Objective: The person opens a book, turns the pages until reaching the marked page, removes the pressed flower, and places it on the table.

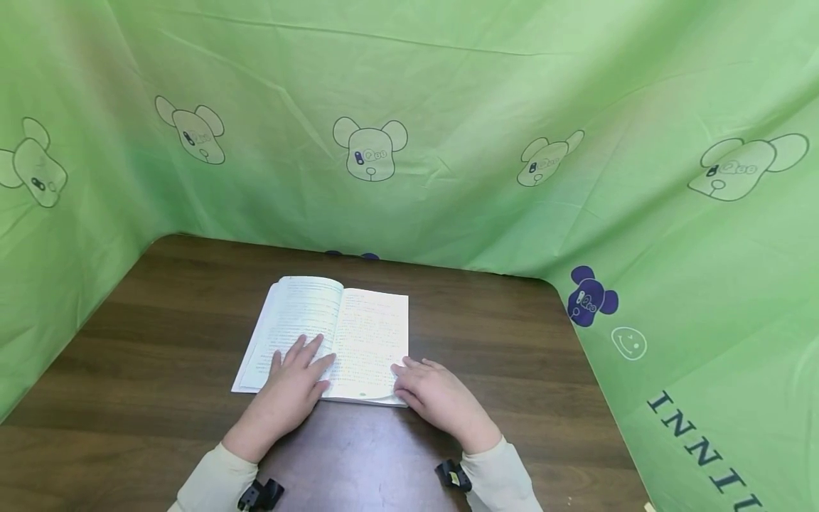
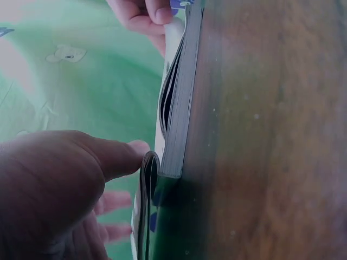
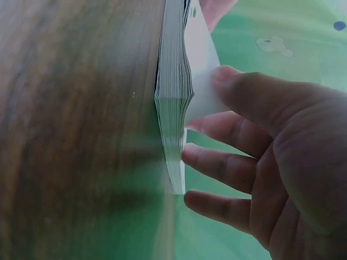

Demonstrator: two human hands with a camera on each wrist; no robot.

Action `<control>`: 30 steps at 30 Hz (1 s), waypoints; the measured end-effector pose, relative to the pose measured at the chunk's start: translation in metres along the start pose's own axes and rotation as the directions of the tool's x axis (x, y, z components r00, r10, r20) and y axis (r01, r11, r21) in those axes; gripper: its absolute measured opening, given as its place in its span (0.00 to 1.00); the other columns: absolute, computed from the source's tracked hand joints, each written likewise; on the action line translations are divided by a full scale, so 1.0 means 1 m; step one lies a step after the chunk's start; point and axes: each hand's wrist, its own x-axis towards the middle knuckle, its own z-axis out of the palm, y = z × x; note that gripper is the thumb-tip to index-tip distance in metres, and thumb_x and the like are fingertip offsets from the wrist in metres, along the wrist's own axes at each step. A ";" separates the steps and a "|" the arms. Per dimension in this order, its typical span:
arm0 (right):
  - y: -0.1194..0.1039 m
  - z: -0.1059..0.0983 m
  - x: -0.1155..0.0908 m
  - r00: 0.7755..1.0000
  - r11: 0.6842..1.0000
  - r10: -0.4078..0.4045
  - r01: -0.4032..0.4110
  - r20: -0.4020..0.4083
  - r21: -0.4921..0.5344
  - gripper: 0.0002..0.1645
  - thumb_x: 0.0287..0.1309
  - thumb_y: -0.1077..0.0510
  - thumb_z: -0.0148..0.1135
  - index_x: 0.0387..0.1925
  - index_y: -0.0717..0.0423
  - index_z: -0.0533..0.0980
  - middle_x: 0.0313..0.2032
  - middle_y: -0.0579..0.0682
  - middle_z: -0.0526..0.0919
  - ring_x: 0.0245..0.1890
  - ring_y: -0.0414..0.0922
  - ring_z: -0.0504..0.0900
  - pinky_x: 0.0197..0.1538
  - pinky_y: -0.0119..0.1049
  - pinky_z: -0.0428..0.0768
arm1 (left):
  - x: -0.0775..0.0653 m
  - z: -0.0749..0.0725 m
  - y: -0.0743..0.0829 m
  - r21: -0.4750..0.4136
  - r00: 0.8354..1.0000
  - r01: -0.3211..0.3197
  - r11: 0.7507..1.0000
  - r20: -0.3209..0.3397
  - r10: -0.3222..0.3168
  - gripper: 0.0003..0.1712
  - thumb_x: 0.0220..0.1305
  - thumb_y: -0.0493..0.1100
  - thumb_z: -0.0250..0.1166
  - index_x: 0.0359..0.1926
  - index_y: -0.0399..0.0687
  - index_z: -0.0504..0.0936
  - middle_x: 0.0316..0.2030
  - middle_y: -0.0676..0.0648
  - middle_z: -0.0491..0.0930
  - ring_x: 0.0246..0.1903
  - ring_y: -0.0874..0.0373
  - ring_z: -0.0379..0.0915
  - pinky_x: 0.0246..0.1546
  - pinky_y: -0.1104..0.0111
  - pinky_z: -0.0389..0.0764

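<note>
An open book [image 1: 374,320] with printed pages lies on the table, its left part a thin stack and its right part thicker. My left hand [image 1: 291,391] rests spread over the left page near the spine, thumb at the lower inner edge. At the lower right corner my right hand [image 1: 441,398] pinches a page [image 3: 203,65] between thumb and index finger. In the right wrist view that page's corner stands lifted off the thick block of pages [image 3: 176,70]. The other fingers [image 3: 217,168] of that hand reach along the book's right edge.
The dark wood table [image 1: 499,334] extends around the book on all sides. A green curtain [image 1: 448,107] with bear drawings hangs along the table's back and sides. Black wrist cameras [image 1: 453,475] sit by both cuffs.
</note>
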 end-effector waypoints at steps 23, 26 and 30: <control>0.003 -0.001 0.005 0.953 0.998 -0.022 0.005 -0.302 -0.055 0.05 0.68 0.54 0.65 0.44 0.46 0.79 0.33 0.35 0.85 0.30 0.36 0.84 0.41 0.38 0.83 | -0.001 -0.003 0.007 -0.026 0.998 -0.057 0.998 0.015 0.057 0.20 0.68 0.52 0.69 0.59 0.55 0.86 0.76 0.44 0.65 0.78 0.40 0.52 0.68 0.29 0.56; 0.003 -0.001 0.005 0.941 0.998 0.007 -0.029 -0.337 -0.061 0.13 0.66 0.54 0.67 0.51 0.49 0.79 0.42 0.42 0.90 0.40 0.41 0.89 0.46 0.42 0.85 | -0.002 -0.002 0.006 -0.025 0.998 -0.057 0.998 -0.001 0.057 0.18 0.70 0.50 0.67 0.58 0.55 0.87 0.75 0.43 0.66 0.77 0.40 0.54 0.67 0.29 0.57; 0.003 -0.002 0.005 0.931 0.996 0.059 -0.077 -0.361 -0.035 0.22 0.67 0.53 0.66 0.60 0.50 0.77 0.52 0.47 0.88 0.48 0.45 0.88 0.51 0.44 0.84 | -0.003 0.000 0.005 -0.023 0.999 -0.039 0.999 -0.012 0.039 0.18 0.72 0.48 0.65 0.59 0.54 0.86 0.74 0.44 0.68 0.77 0.40 0.55 0.68 0.30 0.58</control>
